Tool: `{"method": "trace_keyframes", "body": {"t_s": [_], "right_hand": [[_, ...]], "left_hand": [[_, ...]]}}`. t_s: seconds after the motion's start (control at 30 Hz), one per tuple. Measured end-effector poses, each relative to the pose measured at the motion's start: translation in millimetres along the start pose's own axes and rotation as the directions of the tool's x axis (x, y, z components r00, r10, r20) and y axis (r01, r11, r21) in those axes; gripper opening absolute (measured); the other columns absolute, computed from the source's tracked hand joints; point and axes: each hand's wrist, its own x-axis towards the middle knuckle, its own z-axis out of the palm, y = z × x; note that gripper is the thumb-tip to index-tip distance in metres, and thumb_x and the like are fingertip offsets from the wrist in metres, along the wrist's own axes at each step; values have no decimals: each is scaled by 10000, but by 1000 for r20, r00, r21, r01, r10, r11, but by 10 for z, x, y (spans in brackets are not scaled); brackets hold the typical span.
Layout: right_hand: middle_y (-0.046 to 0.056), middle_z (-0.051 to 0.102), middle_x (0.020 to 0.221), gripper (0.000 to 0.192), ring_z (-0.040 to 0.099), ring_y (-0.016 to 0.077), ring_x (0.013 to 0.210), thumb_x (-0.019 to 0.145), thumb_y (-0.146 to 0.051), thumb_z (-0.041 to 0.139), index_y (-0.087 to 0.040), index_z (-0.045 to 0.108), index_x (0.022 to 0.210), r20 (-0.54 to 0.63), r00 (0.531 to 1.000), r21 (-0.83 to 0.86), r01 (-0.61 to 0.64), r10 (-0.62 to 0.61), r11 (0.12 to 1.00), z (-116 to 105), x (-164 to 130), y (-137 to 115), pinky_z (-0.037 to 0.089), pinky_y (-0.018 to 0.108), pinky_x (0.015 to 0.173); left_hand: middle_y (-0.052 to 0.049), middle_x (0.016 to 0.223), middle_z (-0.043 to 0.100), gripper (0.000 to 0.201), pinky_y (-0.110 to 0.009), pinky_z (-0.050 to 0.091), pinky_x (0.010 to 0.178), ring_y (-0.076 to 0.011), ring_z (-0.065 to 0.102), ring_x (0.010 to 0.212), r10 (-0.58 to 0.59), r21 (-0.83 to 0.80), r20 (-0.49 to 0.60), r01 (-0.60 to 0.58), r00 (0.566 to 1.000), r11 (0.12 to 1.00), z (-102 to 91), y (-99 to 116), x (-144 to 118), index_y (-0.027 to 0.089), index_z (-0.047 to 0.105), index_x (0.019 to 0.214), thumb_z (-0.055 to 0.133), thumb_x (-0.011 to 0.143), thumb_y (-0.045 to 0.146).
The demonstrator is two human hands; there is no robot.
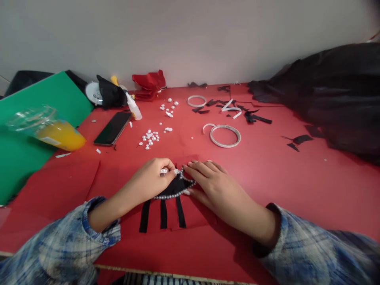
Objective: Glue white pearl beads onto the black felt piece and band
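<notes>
A black cloth shape (175, 187) edged with a string of silver-grey beads (170, 196) lies on red cloth in front of me. My left hand (158, 176) is closed in a pinch on the bead string at the shape's upper edge. Something pale and shiny shows between its fingers, too small to make out. My right hand (212, 184) lies with fingers stretched out over the shape's right end, its fingertips and thumb around the beaded tip. Several black strips (164, 213) extend below the shape toward me.
Loose white pearls (150, 137), a phone (113, 128) and a small white bottle (134, 107) lie beyond my left hand. A cup of orange drink (61, 134) tilts on a green board (56, 99). Tape rings (225, 136), black scraps (258, 118) and a black bag (335, 91) are farther right.
</notes>
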Motion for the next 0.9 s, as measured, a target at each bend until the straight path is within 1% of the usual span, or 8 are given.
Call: {"method": "trace_keyframes", "body": {"t_s": [0.17,0.27,0.43,0.5,0.57,0.67,0.8,0.9], "right_hand": [[105,581,1167,417,530,246,1027,865,-310,531,-154,499,1250,-2,1000,-11,13,-13,1000,-7,-3,-7,449,435,907],[102,568,1178,385,525,250,1035,880,-299,503,-192,510,1250,25,1000,-49,20,-19,999,-14,5,-21,440,446,913],[118,578,1153,370,526,264,1056,896,-274,467,-159,512,1245,35,997,-163,75,-70,984,25,13,-31,430,456,922],[129,574,1172,353,488,276,1135,905,-249,442,-127,523,1227,24,992,-214,129,-127,968,43,14,-23,396,470,966],[131,554,1225,335,419,281,1224,913,-230,421,-109,542,1201,21,983,-240,183,-183,953,51,19,-13,349,481,1016],[114,537,1269,319,361,272,1283,920,-229,408,-113,563,1174,32,978,-234,208,-207,950,44,36,-9,321,482,1049],[107,536,1276,311,352,266,1297,914,-199,411,-120,568,1171,54,980,-210,197,-190,958,29,60,-26,317,473,1062],[127,512,1304,322,342,272,1306,910,-192,415,-116,557,1189,49,984,-189,179,-173,966,36,57,-32,314,485,1064]], "left_hand": [[-31,731,652,205,-242,374,560,-150,571,648,-31,109,-16,33,999,993,-3,29,-3,171,611,759,460,794,305],[-44,747,656,197,-247,359,542,-160,572,646,-49,208,-38,56,998,977,11,68,-10,177,608,769,455,789,297],[-55,727,655,183,-260,333,516,-188,583,654,-62,365,-92,92,994,926,51,115,-7,188,602,768,450,784,289],[-64,752,661,185,-264,333,520,-200,594,681,-50,422,-93,85,994,903,37,133,-25,187,607,791,445,792,278],[-62,778,669,202,-266,339,525,-202,601,691,-41,448,-70,68,997,891,0,154,-63,192,614,807,433,813,280],[-54,791,672,251,-269,356,537,-207,609,705,-23,479,-57,47,998,877,-51,193,-148,201,636,815,414,848,313],[-81,847,663,256,-283,375,549,-229,616,712,6,588,-80,43,997,808,-37,214,-256,182,647,916,429,853,300],[-101,820,654,314,-287,366,518,-242,610,669,2,633,-132,83,991,769,-26,174,-292,149,587,1076,447,851,316]]}}
